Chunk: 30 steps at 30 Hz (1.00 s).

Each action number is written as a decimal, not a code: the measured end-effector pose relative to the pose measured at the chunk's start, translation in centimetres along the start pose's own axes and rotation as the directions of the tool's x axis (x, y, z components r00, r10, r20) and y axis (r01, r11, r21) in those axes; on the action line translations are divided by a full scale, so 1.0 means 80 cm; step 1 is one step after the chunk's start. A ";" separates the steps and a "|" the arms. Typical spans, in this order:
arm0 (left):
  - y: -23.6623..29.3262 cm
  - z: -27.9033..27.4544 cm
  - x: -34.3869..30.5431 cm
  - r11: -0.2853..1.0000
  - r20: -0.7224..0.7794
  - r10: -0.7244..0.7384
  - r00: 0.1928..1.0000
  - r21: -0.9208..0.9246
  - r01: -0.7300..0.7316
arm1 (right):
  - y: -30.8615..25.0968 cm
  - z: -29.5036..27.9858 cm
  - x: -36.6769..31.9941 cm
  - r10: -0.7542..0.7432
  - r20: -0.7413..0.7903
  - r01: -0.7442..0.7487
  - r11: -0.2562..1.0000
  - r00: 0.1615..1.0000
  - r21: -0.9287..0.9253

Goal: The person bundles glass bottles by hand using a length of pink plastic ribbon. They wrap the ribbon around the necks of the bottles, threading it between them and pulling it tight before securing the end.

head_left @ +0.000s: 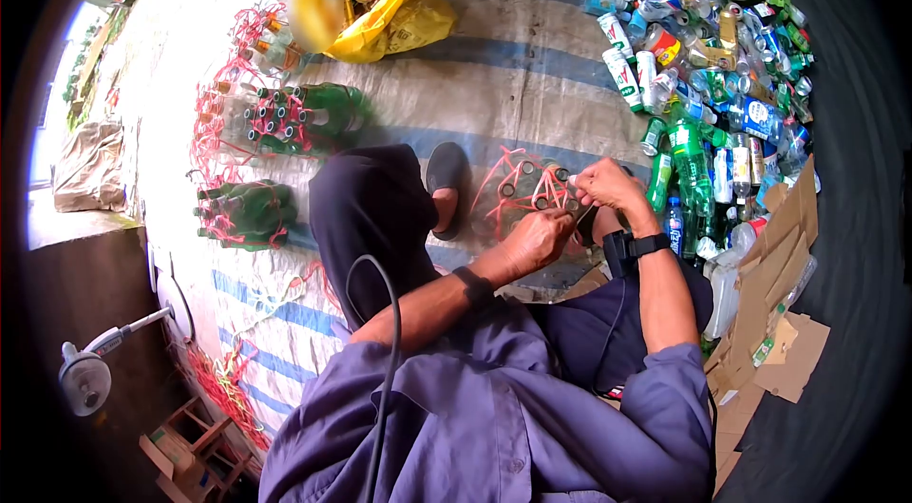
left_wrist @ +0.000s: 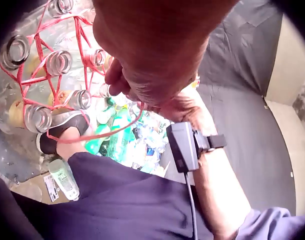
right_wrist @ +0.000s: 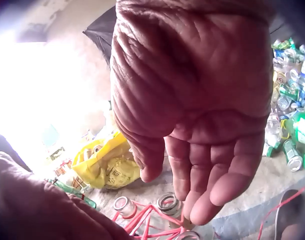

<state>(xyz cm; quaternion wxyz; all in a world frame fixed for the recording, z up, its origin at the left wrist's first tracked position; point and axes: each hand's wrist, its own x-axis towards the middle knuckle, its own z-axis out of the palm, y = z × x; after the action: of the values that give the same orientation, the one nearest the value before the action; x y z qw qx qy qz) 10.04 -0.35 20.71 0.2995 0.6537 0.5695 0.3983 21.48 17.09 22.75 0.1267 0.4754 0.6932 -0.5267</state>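
A bundle of clear glass bottles (head_left: 518, 188) stands between the feet, their necks laced together with red plastic string (left_wrist: 36, 40). My left hand (head_left: 537, 242) is at the near right side of the bundle, fingers curled; a loose length of the string runs from a bottle neck (left_wrist: 38, 118) to it. My right hand (head_left: 613, 188) hovers over the bundle's right edge, close to the left. In the right wrist view its palm (right_wrist: 192, 100) shows, with fingers (right_wrist: 227, 187) loosely extended above the bottle mouths and no string between them.
Tied bundles of green bottles (head_left: 249, 208) stand to the left. A yellow bag (head_left: 404, 23) with cans lies at the far side. Right of the hands spreads a large heap of cans and plastic bottles (head_left: 698, 151), with cardboard (head_left: 760, 284) beside it. Loose red string (head_left: 223, 389) lies lower left.
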 end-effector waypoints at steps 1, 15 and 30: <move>0.000 0.001 -0.002 0.999 0.051 0.047 0.998 0.021 -0.048 | -0.007 0.003 -0.001 0.044 0.030 -0.045 0.998 0.999 0.035; -0.010 -0.006 -0.018 0.978 0.161 0.106 0.981 0.163 -0.133 | 0.008 0.073 0.031 -0.011 0.098 -0.028 0.921 0.995 0.388; 0.003 -0.078 -0.062 0.916 -0.139 -0.280 0.950 0.258 0.307 | 0.077 0.089 0.072 -0.337 -0.132 0.338 0.682 0.932 0.648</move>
<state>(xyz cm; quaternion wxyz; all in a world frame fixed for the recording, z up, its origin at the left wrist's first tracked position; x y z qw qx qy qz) 4.62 -5.67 23.13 0.2330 0.5755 0.7254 0.2972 21.07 14.01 12.14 -0.1495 0.3539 0.5370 -0.7510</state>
